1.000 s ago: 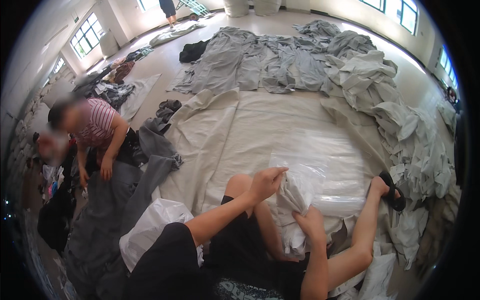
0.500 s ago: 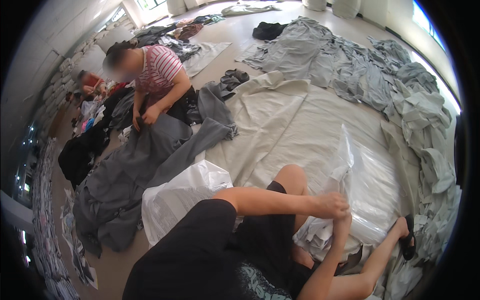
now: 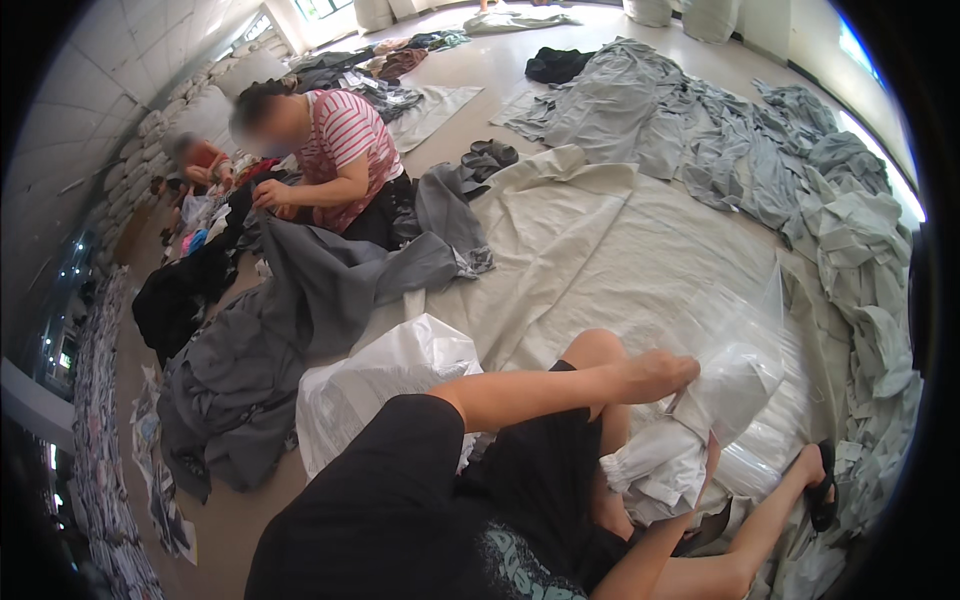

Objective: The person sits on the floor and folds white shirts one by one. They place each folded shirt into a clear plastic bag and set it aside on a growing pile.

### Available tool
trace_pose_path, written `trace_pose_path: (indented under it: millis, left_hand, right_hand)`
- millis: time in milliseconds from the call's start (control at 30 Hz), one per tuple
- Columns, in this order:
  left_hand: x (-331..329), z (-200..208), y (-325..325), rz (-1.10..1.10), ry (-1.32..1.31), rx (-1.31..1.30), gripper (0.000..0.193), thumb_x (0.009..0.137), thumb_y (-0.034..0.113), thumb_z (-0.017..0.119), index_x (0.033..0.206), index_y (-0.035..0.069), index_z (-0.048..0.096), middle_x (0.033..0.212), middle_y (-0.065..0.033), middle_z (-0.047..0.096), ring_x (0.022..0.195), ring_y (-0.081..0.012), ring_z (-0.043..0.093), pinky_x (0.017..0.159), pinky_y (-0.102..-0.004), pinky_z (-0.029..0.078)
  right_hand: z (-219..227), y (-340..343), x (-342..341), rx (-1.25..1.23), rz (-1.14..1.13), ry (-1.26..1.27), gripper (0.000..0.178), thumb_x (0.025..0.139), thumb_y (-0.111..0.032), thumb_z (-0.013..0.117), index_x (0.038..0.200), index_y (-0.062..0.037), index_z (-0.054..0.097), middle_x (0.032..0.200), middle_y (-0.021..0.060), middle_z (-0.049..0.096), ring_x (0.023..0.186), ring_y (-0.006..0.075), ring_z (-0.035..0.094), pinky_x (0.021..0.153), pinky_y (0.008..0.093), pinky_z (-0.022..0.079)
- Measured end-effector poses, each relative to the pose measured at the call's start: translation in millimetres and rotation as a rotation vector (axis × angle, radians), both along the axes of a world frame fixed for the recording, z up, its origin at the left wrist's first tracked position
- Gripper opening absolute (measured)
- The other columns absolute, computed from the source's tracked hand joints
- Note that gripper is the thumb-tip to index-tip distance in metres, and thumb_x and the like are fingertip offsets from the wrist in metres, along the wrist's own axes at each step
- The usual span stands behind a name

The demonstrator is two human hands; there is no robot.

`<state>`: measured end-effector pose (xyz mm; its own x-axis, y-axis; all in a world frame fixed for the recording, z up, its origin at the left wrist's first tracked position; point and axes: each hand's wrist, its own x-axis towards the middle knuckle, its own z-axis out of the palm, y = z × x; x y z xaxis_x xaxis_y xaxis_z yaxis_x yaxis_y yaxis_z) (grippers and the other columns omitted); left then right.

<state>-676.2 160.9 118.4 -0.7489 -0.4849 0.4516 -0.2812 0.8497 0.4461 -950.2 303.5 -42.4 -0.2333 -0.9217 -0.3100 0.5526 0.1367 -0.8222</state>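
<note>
My left hand (image 3: 655, 376) is closed, its fingertips pinching the edge of a clear plastic bag (image 3: 740, 385). A whitish garment (image 3: 655, 468) with a gathered, elastic-looking edge hangs at the bag's mouth, and part of it seems to be inside the bag. My right forearm (image 3: 668, 555) rises from the lower edge to the garment and bag. My right hand is hidden behind or inside them, so its fingers do not show. Beneath the bag lies a stack of flat clear plastic bags (image 3: 752, 462) on a cream cloth (image 3: 560, 270).
A white plastic sack (image 3: 395, 365) stands left of my knee. A co-worker in a striped top (image 3: 345, 130) handles dark grey fabric (image 3: 330, 290). Heaped grey garments (image 3: 610, 100) spread along the back and right. Another person (image 3: 203, 160) sits farther back.
The bag, upright and narrow before, is now spread wider and tipped right. More of the garment shows. My hands have moved apart. The co-worker has lifted the grey fabric higher.
</note>
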Motion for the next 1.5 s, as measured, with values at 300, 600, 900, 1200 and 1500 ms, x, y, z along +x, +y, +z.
trace_pose_path:
  millis: [300,600,900,1200,1500]
  left_hand:
    - [-15.9,6.8,47.9,-0.03,0.02,0.055,0.023,0.096,0.008,0.061,0.117,0.001,0.055,0.096,-0.0167,0.067,0.085,-0.0391,0.071,0.077,-0.0493,0.055]
    - [-1.2,9.0,77.4,-0.105,-0.024,0.419,0.022,0.103,0.01,0.059,0.12,0.0,0.05,0.09,-0.0249,0.067,0.088,-0.0466,0.069,0.075,-0.0536,0.052]
    - [36.3,-102.2,62.0,0.164,0.239,0.724,0.022,0.094,0.004,0.068,0.114,0.004,0.059,0.078,-0.0062,0.056,0.072,-0.0194,0.057,0.067,-0.0373,0.051]
    - [6.7,-112.4,73.9,0.08,0.322,0.717,0.049,0.09,-0.01,0.06,0.139,-0.003,0.058,0.123,-0.0147,0.069,0.113,-0.0273,0.067,0.096,-0.0389,0.053]
    - [17.5,-86.1,81.6,0.054,0.108,0.258,0.034,0.091,-0.001,0.072,0.124,0.001,0.065,0.09,-0.0195,0.073,0.079,-0.036,0.072,0.071,-0.0439,0.058]
  right_hand:
    - [0.3,9.3,-24.2,0.024,-0.075,0.744,0.057,0.109,-0.035,0.065,0.146,0.0091,0.058,0.134,0.0214,0.069,0.105,0.0239,0.071,0.096,0.0354,0.059]
    - [63.9,16.5,23.3,0.039,-0.153,0.487,0.065,0.103,-0.04,0.071,0.147,0.0069,0.057,0.134,0.0207,0.07,0.113,0.0272,0.07,0.101,0.0389,0.056]
    - [111.7,5.9,49.8,0.018,-0.283,0.272,0.074,0.097,-0.045,0.076,0.148,0.0047,0.057,0.135,0.0199,0.071,0.12,0.0305,0.068,0.105,0.0423,0.053]
    - [114.2,-38.0,50.4,0.154,-0.441,0.521,0.082,0.091,-0.051,0.08,0.147,0.0029,0.056,0.134,0.022,0.071,0.126,0.0361,0.067,0.109,0.0461,0.051]
    - [106.4,-32.9,42.2,0.617,-0.186,1.189,0.07,0.092,-0.053,0.073,0.126,0.0068,0.061,0.114,0.0306,0.074,0.112,0.045,0.072,0.1,0.0529,0.055]
